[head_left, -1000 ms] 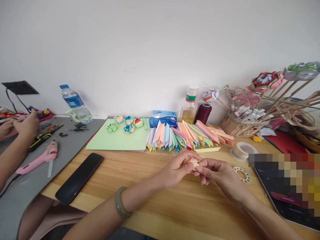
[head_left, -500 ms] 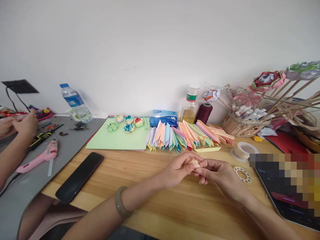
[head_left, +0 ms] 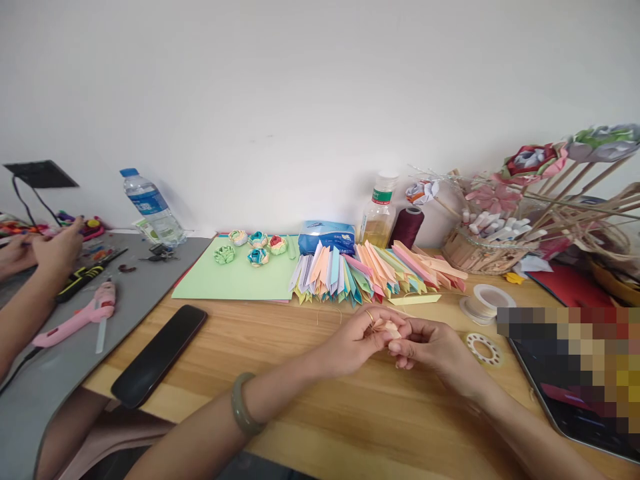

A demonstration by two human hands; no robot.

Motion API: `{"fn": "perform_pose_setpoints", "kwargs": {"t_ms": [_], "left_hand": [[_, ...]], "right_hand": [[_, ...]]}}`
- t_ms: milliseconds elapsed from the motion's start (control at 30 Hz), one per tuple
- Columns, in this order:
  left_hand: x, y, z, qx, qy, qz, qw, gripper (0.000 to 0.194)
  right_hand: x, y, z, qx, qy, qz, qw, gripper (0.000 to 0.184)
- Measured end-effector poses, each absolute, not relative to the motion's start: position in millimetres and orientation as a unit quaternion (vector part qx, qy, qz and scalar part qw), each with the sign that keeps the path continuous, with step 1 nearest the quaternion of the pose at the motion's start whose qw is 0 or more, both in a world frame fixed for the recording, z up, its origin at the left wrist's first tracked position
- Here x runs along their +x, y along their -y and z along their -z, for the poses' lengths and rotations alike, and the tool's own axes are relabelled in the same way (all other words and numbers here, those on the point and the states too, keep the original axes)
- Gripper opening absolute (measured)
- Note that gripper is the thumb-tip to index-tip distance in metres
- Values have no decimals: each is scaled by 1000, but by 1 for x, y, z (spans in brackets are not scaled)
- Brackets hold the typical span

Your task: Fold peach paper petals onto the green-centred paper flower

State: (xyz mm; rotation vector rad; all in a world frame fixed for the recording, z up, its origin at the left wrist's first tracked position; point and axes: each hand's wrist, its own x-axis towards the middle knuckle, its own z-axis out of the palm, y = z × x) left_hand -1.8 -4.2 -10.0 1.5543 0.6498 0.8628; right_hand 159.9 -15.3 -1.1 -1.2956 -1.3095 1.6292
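Note:
My left hand point(head_left: 357, 337) and my right hand point(head_left: 427, 343) meet over the wooden desk point(head_left: 280, 373), both pinching a small pale peach folded paper piece point(head_left: 389, 327). Fingers of both hands are curled round it, so most of it is hidden. A ring sits on a left finger and a green bangle point(head_left: 241, 404) on my left wrist. Just beyond the hands lies a fan of pastel folded paper strips point(head_left: 370, 270).
A black phone point(head_left: 159, 355) lies at left front, a tablet point(head_left: 575, 393) at right. Small paper flowers point(head_left: 253, 248) rest on a green sheet point(head_left: 235, 277). Tape rolls point(head_left: 487, 300), a bottle point(head_left: 377, 217), thread spool and basket stand behind. Another person's hands point(head_left: 47, 250) work at far left near a pink glue gun point(head_left: 75, 320).
My hands have barely shifted, the fingers adjusting their pinch on the folded paper. The other person's hand at far left moved slightly.

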Motion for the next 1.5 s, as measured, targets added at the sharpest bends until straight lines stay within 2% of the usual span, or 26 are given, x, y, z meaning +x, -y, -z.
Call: {"fn": "perform_pose_setpoints", "kwargs": {"t_ms": [200,433,533,667,767,967,1100,1233,1333,1500], "left_hand": [[-1,3,8,608,-284,-372,641,31],[1,5,10,659,-294,-374,583,27],[0,5,10,634,-304,-371,607,30],[-2,2,12,503,-313,-336,732,39],[-3,0,14,424,-292,-310,799,45],[-1,1,13,375,-324,-276,823,47],[-1,0,14,344,-333,-273,834,46],[-4,-3,15,326,-300,-224,868,57],[-4,-2,13,357,-301,-202,861,58],[-5,0,10,367,-332,-186,849,64]], "right_hand": [[162,16,-5,-488,525,-614,331,32],[161,12,7,-490,507,-628,328,30],[161,12,5,-493,520,-621,319,33],[165,16,-8,-532,563,-515,368,41],[166,19,-16,-517,619,-409,426,25],[162,23,-9,-454,737,-321,384,16],[158,24,-7,-446,747,-333,363,18],[159,25,-10,-484,709,-378,346,26],[160,24,-10,-506,679,-411,338,31],[161,22,-10,-517,690,-358,358,27]]}}
